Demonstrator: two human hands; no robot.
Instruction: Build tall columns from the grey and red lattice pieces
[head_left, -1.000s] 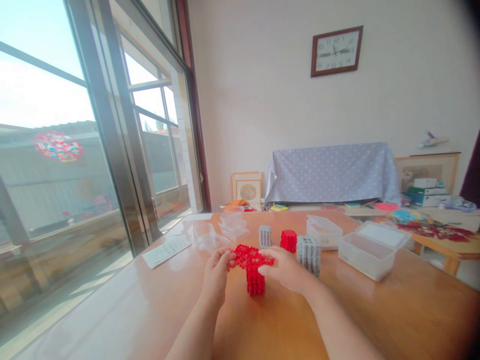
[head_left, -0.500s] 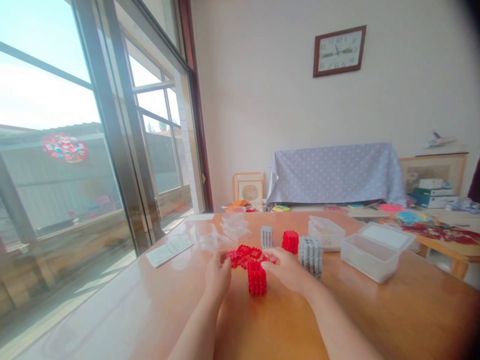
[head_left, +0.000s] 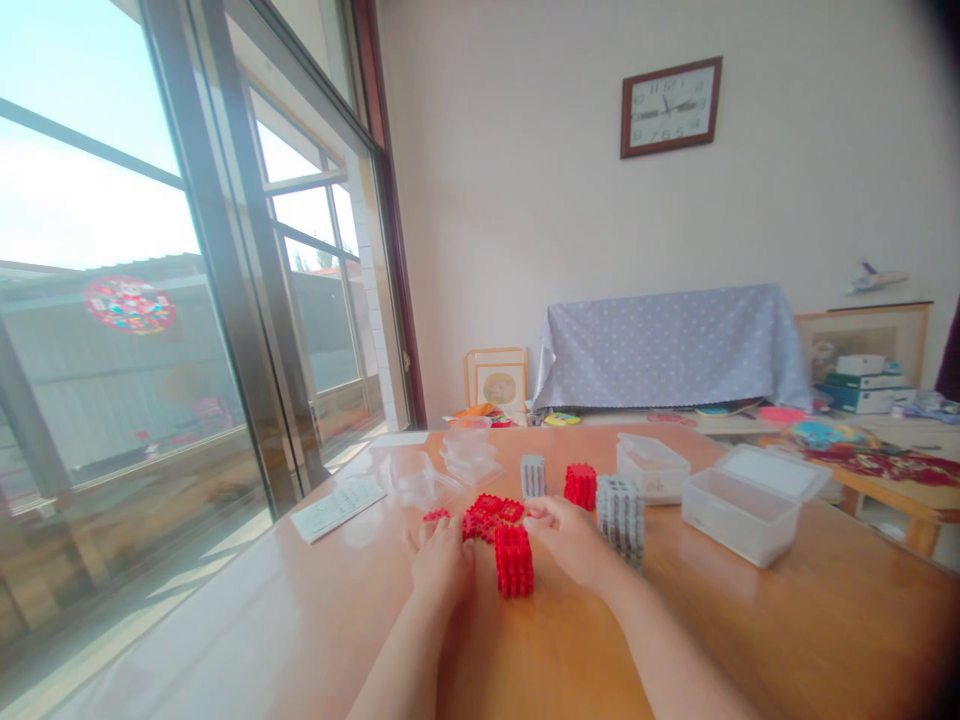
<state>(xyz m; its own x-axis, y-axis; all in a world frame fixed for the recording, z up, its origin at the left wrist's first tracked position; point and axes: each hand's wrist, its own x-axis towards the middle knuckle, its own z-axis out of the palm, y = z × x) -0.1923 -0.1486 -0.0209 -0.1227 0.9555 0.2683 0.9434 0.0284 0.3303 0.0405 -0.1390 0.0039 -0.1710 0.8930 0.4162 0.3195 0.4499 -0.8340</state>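
Observation:
My left hand (head_left: 439, 560) lies palm down on the table, its fingers spread beside a loose heap of flat red plastic building pieces (head_left: 491, 515). Just past its fingertips is a small red piece (head_left: 436, 516). My right hand (head_left: 566, 538) is at the heap's right side with thumb and fingers closed together. A bit of red shows at those fingers, apparently a building piece, mostly hidden. Between my hands stands an upright red block stack (head_left: 514, 562) of interlocked pieces. A tall grey block stack (head_left: 621, 518) stands close to my right hand, on its right.
Farther back stand a second red stack (head_left: 580, 486) and a smaller grey stack (head_left: 533, 476). Clear plastic boxes (head_left: 739, 520) are at the right, more clear containers (head_left: 469, 460) at the back left. A printed sheet (head_left: 339, 508) lies near the window side of the table (head_left: 247, 620).
My left hand has turned palm down and opened its fingers over the heap's left side. A red piece now shows apart from the heap, beyond its fingertips. My right hand has hardly moved.

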